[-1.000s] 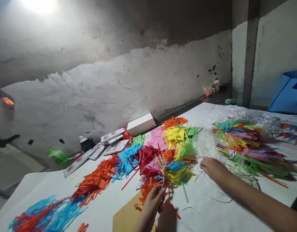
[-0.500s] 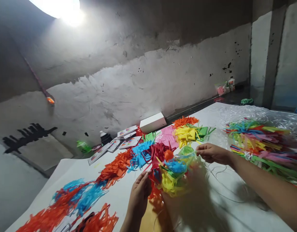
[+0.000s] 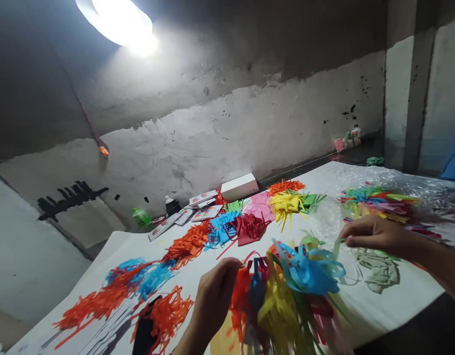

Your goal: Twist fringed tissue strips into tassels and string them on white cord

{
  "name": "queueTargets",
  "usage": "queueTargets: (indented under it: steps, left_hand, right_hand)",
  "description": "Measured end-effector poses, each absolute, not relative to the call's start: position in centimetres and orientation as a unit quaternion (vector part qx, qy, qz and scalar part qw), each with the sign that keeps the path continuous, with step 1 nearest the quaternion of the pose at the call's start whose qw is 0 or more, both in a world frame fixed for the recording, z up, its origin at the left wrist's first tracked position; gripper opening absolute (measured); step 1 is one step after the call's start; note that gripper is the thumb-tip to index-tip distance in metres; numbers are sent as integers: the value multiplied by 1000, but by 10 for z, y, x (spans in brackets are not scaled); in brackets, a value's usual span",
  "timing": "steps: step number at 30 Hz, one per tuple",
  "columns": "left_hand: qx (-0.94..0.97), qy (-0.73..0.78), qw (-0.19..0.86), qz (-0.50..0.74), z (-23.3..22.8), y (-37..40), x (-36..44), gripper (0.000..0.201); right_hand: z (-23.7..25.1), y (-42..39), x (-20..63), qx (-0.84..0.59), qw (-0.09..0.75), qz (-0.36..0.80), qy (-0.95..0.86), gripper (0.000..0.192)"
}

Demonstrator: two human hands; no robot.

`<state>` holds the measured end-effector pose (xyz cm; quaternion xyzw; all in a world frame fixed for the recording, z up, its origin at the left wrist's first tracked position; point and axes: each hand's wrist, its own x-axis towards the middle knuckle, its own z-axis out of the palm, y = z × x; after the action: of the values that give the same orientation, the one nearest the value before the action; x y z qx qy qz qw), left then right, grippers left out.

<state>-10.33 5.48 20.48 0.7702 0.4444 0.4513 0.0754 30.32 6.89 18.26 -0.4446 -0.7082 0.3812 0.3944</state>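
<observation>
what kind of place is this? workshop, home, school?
Probably a makeshift craft workspace in a bare room. Piles of cut coloured paper fringe cover a white-sheeted table, the left hand holds a multicoloured paper-strip bundle, and the patchy plaster wall looks unfinished.

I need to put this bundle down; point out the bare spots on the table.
Bare white table lies between the orange strips and the left hand. More shows under the right hand, by the green lump. The far row around the pink pile is crowded.
</observation>
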Motion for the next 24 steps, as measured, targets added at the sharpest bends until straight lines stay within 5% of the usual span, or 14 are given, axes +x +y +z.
queueTargets:
  steps: [7, 24]
  left_hand:
    - [841, 394, 91, 360, 186, 13, -87, 25]
    - [801, 439, 91, 397, 184, 11, -72, 22]
  right_hand:
    - [160, 20, 310, -448, 410, 381, -697, 48]
    - [148, -10, 325, -514, 516, 224, -648, 44]
